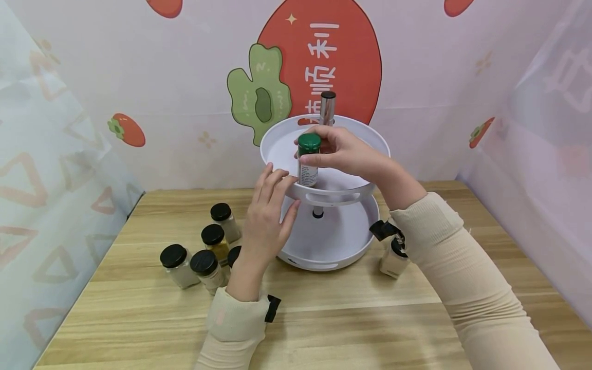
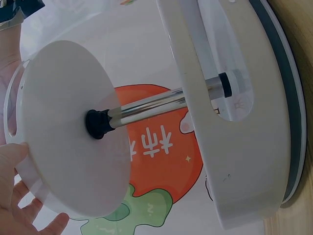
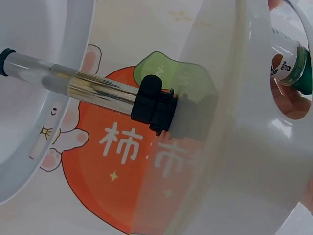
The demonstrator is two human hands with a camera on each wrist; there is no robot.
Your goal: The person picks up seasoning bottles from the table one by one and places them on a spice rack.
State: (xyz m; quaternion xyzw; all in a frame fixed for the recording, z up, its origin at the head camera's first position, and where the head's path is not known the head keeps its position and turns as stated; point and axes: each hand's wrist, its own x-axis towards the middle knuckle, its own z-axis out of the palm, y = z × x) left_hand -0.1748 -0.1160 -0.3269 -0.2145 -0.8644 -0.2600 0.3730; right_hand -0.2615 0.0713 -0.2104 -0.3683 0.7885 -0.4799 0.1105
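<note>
- Bottle (image 1: 308, 172) was upright at the near left part of the upper tray (image 1: 279, 149); I could not tell whether its base touched the floor there.
- Right hand (image 1: 344, 151) pinched it, thumb across the near face, fingers behind.
- Left hand (image 1: 268, 216) had its fingers spread, touching the same tray's left rim, thumb apart and lower.
- Head view alone showed five jars (image 1: 204, 264) with black lids on the table (image 1: 139, 288) to the left, one partly hidden by the left wrist, and a sixth jar (image 1: 394, 262) to the right, beside the sleeve.
- Left wrist view gave the upper tray's underside, a black collar (image 2: 98, 124) on the post (image 2: 151, 106) and a dark band (image 2: 295, 122) beneath the lower tray (image 2: 264, 166); the bottle was out of its sight.
- Right wrist view caught the bottle through a slot in the upper tray's wall, with a brown mark that the head view did not show.
- Its cap (image 1: 309, 141) was green, its label (image 1: 308, 177) white with fine dark print.
</note>
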